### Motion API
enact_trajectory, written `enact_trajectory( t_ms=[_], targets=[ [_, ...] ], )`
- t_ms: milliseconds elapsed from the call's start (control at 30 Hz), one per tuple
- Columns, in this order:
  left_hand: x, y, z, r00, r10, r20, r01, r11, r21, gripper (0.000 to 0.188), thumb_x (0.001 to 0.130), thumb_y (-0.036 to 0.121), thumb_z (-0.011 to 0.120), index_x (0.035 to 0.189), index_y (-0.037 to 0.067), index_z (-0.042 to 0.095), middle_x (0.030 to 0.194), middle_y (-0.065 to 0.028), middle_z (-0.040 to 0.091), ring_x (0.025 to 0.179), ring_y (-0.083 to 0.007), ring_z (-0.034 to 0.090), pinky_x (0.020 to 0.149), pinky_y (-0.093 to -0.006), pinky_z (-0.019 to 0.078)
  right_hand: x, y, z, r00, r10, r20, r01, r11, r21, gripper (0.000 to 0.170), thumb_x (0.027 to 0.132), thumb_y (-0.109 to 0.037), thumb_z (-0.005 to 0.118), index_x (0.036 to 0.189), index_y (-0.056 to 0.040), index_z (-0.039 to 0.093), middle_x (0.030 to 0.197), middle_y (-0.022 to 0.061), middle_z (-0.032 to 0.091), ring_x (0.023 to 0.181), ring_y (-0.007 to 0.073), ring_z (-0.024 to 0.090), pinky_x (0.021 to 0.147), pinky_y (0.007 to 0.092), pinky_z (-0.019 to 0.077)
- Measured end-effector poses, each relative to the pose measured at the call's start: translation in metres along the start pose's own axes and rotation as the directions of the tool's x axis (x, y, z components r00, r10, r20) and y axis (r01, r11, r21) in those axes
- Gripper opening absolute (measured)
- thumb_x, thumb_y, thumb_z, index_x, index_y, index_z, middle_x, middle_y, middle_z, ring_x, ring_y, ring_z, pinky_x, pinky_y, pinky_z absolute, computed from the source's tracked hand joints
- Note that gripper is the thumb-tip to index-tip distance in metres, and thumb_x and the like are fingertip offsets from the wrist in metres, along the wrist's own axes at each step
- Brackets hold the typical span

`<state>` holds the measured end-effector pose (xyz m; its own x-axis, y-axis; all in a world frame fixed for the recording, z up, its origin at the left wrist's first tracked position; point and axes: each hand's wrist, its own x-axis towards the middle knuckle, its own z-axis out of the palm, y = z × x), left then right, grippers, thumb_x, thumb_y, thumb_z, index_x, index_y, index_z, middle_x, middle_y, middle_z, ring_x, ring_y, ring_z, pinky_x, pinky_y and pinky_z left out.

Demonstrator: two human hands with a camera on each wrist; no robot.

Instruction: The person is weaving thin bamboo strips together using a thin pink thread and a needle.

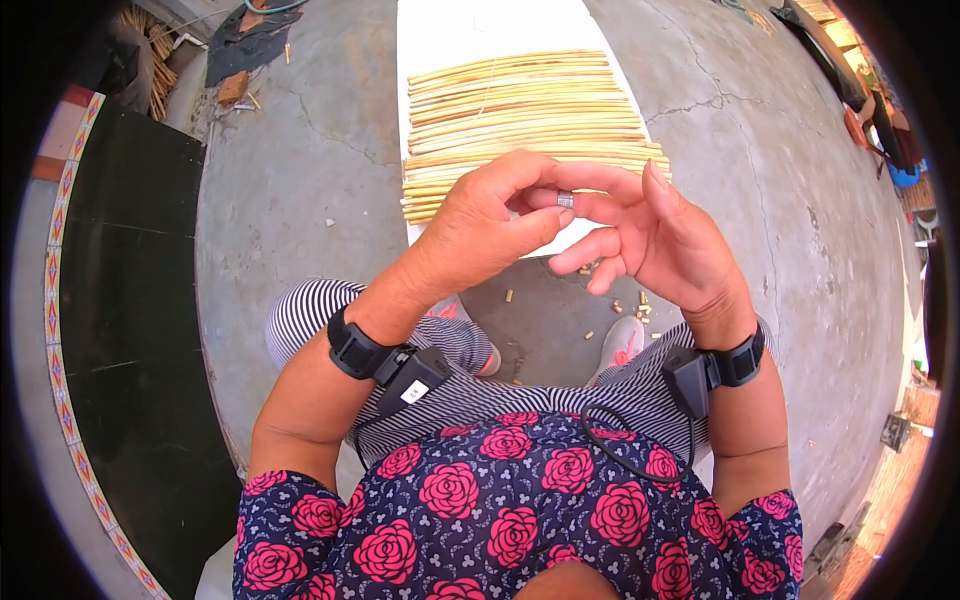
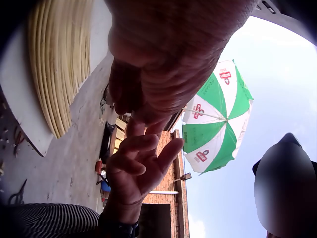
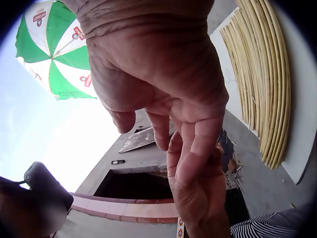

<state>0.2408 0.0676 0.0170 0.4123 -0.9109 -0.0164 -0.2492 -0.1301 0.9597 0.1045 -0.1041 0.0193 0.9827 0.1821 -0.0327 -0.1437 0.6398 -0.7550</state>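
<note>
Both hands meet in mid-air in front of the chest, over the near end of a white board (image 1: 500, 25). My left hand (image 1: 480, 225) reaches in from the left and pinches a finger of my right hand (image 1: 675, 245) between thumb and fingers. A small silver band, like a ring (image 1: 566, 200), shows on that finger, close by the left thumb tip. The right hand's palm is turned up, with its fingers loosely bent and its thumb raised. Long pale-yellow sticks (image 1: 520, 118) lie side by side across the board, beyond the hands.
Short cut stick pieces (image 1: 643, 300) are scattered on the concrete floor (image 1: 320, 200) by the shoes. A dark panel (image 1: 130, 270) with a patterned border is at the left. A green-and-white umbrella (image 2: 205, 131) stands overhead. Scissors (image 2: 18, 194) lie on the floor.
</note>
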Motion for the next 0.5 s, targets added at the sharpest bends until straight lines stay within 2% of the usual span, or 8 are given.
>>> enact_trajectory(
  t_ms=[267, 500],
  targets=[
    [-0.0012, 0.0002, -0.0042, 0.998, 0.049, -0.028, -0.048, 0.999, 0.023, 0.034, 0.087, 0.002, 0.065, 0.12, 0.002, 0.063, 0.103, 0.0001, 0.065, 0.093, -0.0072, 0.06, 0.082, -0.0242, 0.05, 0.0027, -0.0008, -0.0021, 1.0, -0.014, -0.012, 0.014, 0.999, 0.052, 0.078, 0.101, -0.059, 0.032, 0.143, 0.0069, 0.036, 0.131, 0.0223, 0.054, 0.106, 0.032, 0.066, 0.076, 0.0336, 0.0614],
    [0.0009, -0.0008, -0.003, 0.989, 0.151, -0.004, -0.149, 0.982, 0.113, 0.035, 0.085, 0.0, 0.066, 0.12, 0.001, 0.064, 0.101, -0.0003, 0.068, 0.088, -0.0079, 0.063, 0.082, -0.0243, 0.0511, 0.001, 0.0005, -0.0024, 1.0, -0.007, 0.009, 0.007, 0.998, 0.055, 0.078, 0.101, -0.059, 0.03, 0.144, 0.0057, 0.036, 0.132, 0.0206, 0.054, 0.106, 0.0338, 0.066, 0.074, 0.034, 0.0611]
  ],
)
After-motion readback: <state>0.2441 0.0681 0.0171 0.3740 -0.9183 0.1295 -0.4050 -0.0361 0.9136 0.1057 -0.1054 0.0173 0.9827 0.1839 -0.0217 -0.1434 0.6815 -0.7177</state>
